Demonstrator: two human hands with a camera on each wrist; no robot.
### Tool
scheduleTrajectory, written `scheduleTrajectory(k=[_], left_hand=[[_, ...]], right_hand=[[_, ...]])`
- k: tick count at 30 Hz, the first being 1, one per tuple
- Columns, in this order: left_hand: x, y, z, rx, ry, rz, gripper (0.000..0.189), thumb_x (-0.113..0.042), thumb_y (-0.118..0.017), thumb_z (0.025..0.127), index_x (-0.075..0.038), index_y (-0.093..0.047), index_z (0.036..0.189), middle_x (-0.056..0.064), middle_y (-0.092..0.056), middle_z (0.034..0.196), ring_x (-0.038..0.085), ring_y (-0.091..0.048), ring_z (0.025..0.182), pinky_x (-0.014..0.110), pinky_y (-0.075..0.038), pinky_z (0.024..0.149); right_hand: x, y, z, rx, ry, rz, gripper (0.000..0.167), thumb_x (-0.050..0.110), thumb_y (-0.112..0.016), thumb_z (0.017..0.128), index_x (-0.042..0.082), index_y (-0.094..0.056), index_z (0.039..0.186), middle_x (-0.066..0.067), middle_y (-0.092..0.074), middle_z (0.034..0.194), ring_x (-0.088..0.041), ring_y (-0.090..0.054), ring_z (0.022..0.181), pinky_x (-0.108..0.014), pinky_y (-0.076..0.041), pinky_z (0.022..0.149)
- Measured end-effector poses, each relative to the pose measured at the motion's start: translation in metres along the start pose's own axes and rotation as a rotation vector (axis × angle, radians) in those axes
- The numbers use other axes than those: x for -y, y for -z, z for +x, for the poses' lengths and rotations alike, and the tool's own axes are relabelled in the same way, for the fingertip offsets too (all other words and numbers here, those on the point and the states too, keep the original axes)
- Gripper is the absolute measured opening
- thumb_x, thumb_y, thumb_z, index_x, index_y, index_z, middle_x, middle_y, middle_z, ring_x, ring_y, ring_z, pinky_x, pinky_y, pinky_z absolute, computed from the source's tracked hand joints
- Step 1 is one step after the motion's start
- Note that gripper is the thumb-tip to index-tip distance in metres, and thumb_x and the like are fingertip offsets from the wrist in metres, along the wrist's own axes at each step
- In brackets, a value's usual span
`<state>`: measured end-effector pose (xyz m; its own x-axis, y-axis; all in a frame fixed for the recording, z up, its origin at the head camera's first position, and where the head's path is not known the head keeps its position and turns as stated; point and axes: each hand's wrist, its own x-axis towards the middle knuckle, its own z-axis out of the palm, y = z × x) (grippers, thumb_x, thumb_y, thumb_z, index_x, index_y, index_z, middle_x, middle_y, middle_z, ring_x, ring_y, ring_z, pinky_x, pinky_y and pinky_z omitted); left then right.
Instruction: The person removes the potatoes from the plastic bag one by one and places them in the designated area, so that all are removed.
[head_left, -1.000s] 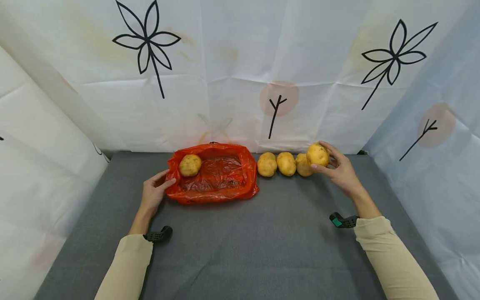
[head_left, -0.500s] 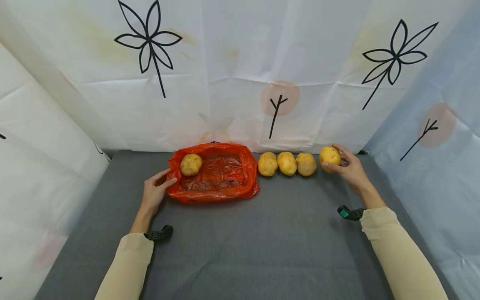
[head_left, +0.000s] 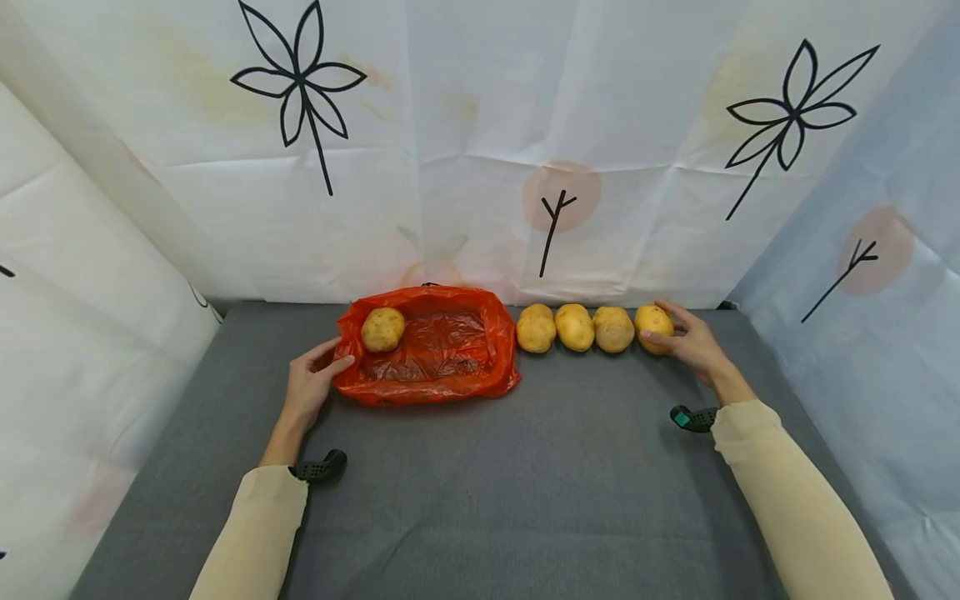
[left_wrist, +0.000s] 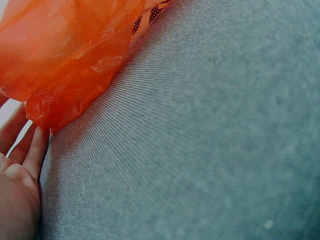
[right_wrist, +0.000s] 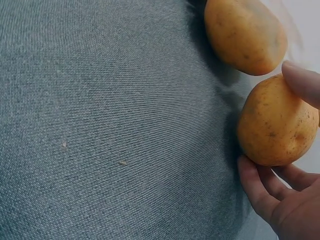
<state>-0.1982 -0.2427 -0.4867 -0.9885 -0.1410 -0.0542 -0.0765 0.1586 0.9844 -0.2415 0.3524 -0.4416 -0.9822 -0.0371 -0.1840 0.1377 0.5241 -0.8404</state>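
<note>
On the left, a red plastic bag (head_left: 431, 393) lies spread wide, with one potato (head_left: 383, 330) inside near its left end. My left hand (head_left: 306, 385) pinches the bag's left rim; the left wrist view shows the fingers of that hand (left_wrist: 20, 165) at a crumpled corner of the bag (left_wrist: 65, 55). At the right end of a row of potatoes, my right hand (head_left: 692, 343) grips a potato (head_left: 652, 327) from its right side. The right wrist view has this potato (right_wrist: 275, 125) between thumb and fingers, low at the cloth, close to a neighbouring potato (right_wrist: 245, 37).
Three more potatoes, the first (head_left: 536, 328), the second (head_left: 574, 327) and the third (head_left: 613, 329), line up between the bag and my right hand. Grey cloth (head_left: 487, 492) covers the table. A white patterned curtain (head_left: 465, 217) hangs right behind the row.
My right hand has carried its potato right, then down from above the third potato to the row's right end. My left hand stays at the bag's rim.
</note>
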Motion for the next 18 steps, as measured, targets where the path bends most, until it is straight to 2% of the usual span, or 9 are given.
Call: scheduleTrajectory(k=[8,18], left_hand=[[0.012,0.002,0.007,-0.006,-0.009,0.016,0.053,-0.018,-0.069,0.099,-0.004,-0.053,0.147,0.016,-0.050,0.149,0.009,-0.049,0.120,0.010,-0.044,0.089],[0.012,0.002,0.007,-0.009,-0.024,-0.004,0.052,-0.014,-0.069,0.098,-0.001,-0.053,0.146,0.020,-0.050,0.147,0.001,-0.052,0.110,0.011,-0.046,0.087]], right_hand=[[0.002,-0.002,0.001,0.030,-0.007,-0.053,0.085,0.036,-0.066,0.100,0.017,-0.014,0.164,-0.039,-0.021,0.155,-0.053,-0.034,0.137,-0.061,-0.042,0.102],[0.004,-0.002,0.002,0.027,-0.014,-0.077,0.085,0.038,-0.065,0.100,0.016,-0.012,0.164,-0.040,-0.021,0.155,-0.053,-0.036,0.136,-0.061,-0.043,0.102]])
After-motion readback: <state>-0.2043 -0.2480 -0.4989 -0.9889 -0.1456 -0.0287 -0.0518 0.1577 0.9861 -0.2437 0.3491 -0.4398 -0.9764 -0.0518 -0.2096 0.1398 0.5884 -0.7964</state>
